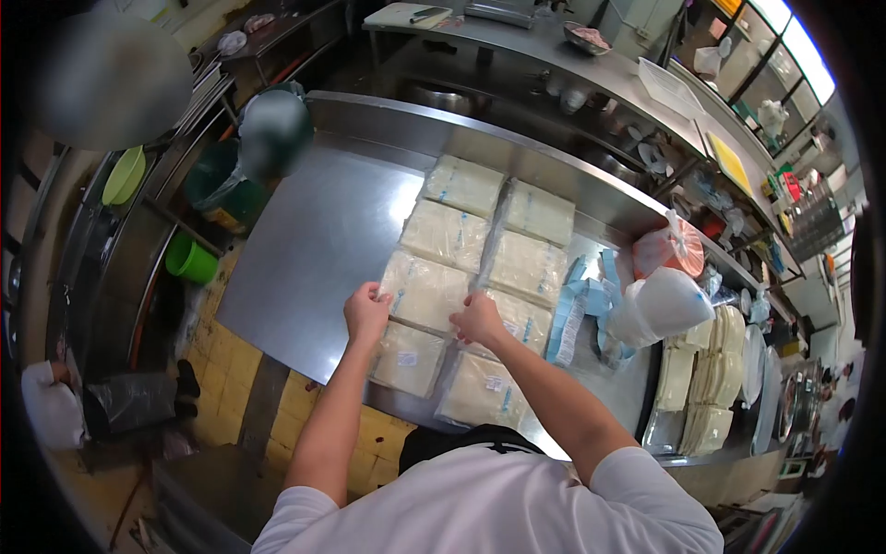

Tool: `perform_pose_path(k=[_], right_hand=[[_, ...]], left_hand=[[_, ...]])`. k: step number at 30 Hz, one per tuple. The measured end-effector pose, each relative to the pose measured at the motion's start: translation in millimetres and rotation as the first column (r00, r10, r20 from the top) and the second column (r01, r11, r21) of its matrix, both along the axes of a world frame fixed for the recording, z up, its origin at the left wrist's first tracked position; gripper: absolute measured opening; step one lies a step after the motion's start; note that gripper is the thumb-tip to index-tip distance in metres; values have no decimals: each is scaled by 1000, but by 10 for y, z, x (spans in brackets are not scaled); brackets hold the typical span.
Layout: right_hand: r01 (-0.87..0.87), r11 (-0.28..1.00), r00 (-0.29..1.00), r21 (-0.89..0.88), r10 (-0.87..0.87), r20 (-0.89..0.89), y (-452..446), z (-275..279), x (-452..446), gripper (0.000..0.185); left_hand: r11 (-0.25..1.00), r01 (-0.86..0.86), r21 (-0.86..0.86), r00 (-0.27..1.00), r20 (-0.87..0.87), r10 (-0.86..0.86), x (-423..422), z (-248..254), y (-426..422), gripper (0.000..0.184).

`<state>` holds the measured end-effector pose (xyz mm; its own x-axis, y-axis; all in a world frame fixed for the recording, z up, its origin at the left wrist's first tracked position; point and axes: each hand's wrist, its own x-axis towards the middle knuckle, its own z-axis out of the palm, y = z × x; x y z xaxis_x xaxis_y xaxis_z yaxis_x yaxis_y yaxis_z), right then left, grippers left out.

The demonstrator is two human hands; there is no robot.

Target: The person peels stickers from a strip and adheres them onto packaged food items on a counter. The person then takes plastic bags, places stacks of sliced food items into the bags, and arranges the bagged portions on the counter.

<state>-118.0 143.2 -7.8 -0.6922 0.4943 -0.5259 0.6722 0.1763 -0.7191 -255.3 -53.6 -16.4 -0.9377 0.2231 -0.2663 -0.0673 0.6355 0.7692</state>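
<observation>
Flat, square packets of pale cream sheets in clear plastic lie in two columns on a steel table. My left hand [368, 312] pinches the left edge of one packet [425, 291] in the left column. At its right edge, near the gap between the columns, my right hand [480, 319] has its fingers closed on the same packet. Nearest my body are a packet [406, 358] with a white label and another labelled packet [482, 388]. Farther off lie a packet [446, 234] and the far-left packet [464, 185]. Blue print shows on several.
Blue printed strips [572, 319] lie right of the packets, beside a white plastic roll [660, 307] and an orange-and-white bag [666, 247]. Stacks of cream sheets [715, 379] stand at the right. The steel table [309, 231] has a raised back edge. Another person [51, 406] is at far left.
</observation>
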Motion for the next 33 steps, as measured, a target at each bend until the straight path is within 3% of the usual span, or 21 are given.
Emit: perform_pose_path(k=[1, 3, 6, 9, 10, 12, 14, 17, 18, 20, 22, 26, 30, 31, 33], right_hand=[[-16, 1000, 999, 3, 16, -33, 6, 140, 88, 39], [-46, 999, 994, 14, 47, -98, 91, 444, 333, 43], [16, 979, 945, 202, 51, -324, 397, 638, 792, 37], [157, 861, 874, 484, 107, -474, 796, 1428, 1235, 35], [230, 798, 864, 557, 96, -494, 956, 1709, 1370, 35], [297, 452, 871, 841, 234, -433, 1440, 2054, 1671, 41], [288, 137, 932, 948, 187, -310, 1705, 2459, 1923, 53], [18, 180, 999, 984, 48, -27, 2205, 2383, 2337, 68], [-67, 562, 995, 825, -23, 97, 2205, 2543, 2362, 72], [-95, 588, 994, 803, 7, 112, 2457, 2305, 2527, 48], [-2, 509, 1000, 861, -9, 8, 2482, 2357, 2581, 32], [303, 418, 945, 856, -12, -328, 2476, 2457, 2721, 18], [660, 474, 685, 582, -63, -726, 2368, 2933, 3083, 13], [691, 522, 627, 500, -89, -774, 2310, 3072, 3223, 13], [732, 602, 500, 320, -155, -852, 2202, 3236, 3526, 14]], left_hand=[[997, 42, -62, 979, -199, -54, 54, -17, 22, 41], [978, 86, -192, 811, -556, -180, 172, -52, 103, 44], [870, 466, -164, 733, -479, -483, 446, -14, 425, 58], [723, 560, -405, 604, -398, -691, 802, 42, 655, 68], [675, 578, -458, 575, -359, -736, 840, -17, 646, 70], [565, 611, -554, 510, -270, -817, 842, -185, 582, 74], [537, 623, -569, 512, -223, -829, 836, -156, 581, 73], [508, 631, -587, 527, -157, -835, 854, -68, 658, 77], [541, 628, -560, 567, -147, -811, 885, -49, 702, 79], [608, 613, -505, 646, -122, -753, 993, -23, 833, 83], [704, 617, -352, 677, -220, -703, 1235, 62, 988, 85], [719, 693, -52, 657, -367, -659, 1898, 233, 1315, 78], [613, 773, 166, 613, -442, -654, 2606, 658, 1726, 65], [581, 786, 211, 610, -419, -673, 2781, 832, 1824, 54], [570, 653, 499, 720, -173, -672, 3143, 1057, 2035, 50]])
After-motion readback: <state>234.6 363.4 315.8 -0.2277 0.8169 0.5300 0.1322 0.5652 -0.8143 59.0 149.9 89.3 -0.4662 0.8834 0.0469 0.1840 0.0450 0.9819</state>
